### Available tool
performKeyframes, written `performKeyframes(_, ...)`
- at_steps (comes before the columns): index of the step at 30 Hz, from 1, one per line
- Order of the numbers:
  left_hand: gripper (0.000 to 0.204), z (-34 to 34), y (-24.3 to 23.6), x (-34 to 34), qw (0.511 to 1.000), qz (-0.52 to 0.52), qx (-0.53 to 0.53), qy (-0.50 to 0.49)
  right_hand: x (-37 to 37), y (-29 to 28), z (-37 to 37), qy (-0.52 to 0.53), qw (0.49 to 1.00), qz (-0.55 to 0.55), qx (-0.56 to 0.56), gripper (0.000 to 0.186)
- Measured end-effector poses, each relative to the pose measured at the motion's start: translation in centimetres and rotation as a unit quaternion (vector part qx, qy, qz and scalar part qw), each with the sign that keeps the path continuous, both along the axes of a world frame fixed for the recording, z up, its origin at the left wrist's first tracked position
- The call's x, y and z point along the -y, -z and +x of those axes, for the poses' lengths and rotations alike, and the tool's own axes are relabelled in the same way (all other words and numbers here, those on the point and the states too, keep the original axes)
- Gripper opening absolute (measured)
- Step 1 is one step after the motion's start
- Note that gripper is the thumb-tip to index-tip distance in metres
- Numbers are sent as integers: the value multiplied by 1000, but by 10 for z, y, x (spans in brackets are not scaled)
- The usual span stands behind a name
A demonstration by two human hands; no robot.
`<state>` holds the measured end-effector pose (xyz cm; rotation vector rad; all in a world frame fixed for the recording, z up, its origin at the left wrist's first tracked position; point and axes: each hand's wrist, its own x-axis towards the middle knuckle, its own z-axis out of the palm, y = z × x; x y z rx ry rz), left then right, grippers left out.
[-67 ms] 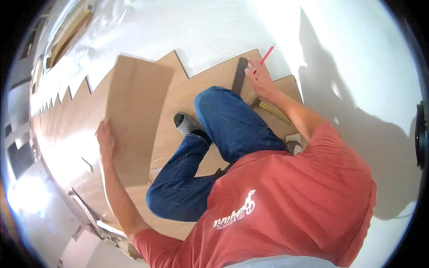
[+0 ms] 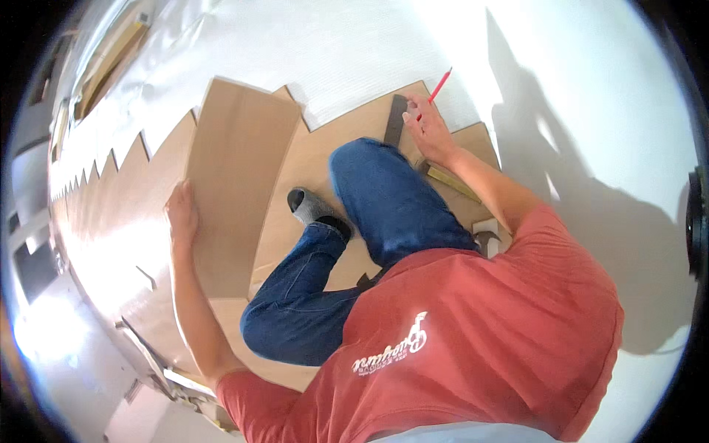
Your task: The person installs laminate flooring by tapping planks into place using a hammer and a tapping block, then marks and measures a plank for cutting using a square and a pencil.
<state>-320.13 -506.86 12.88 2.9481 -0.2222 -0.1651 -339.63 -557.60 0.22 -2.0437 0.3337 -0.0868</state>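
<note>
A wide wood-look floor plank (image 2: pixel 240 184) lies loose and askew over the laid planks (image 2: pixel 336 151), its far end overlapping their stepped edge. My left hand (image 2: pixel 182 214) is closed on its left long edge. Out to the right, my right hand (image 2: pixel 430 131) holds a red pencil (image 2: pixel 441 85) between its fingers, the tip end sticking up past the knuckles. Those fingers rest at the top of a dark flat bar (image 2: pixel 394 122), whose lower end goes behind my raised knee. I cannot tell whether they grip the bar too.
White underlay (image 2: pixel 354 44) stretches beyond the stepped plank edge. Right of my knee lies a yellowish strip (image 2: pixel 452 181); a hammer-like head (image 2: pixel 487 240) shows by my hip. Long trim pieces (image 2: pixel 144 351) lie at the lower left, and an open box-like frame (image 2: pixel 114 63) stands at the upper left.
The loose plank has slid right and a little away from me, with my left hand moving along on its edge. My right hand and the pencil have barely shifted.
</note>
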Motion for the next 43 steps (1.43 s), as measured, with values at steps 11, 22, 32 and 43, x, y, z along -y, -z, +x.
performKeyframes(11, 67, 114, 206, 222, 929, -91, -283, 219, 51, 0, 16, -5, 953, -127, -276, 48)
performKeyframes(22, 67, 146, 317, 322, 856, -190, -374, 302, -77, 222, 35, 304, 908, -154, -243, 79)
performKeyframes(32, 66, 132, 360, 425, 850, -192, -318, 374, -112, 133, -72, 289, 916, -152, -232, 78)
performKeyframes(43, 57, 167, 341, 425, 908, -168, -142, 358, -135, 142, -18, 229, 945, -81, -218, 76)
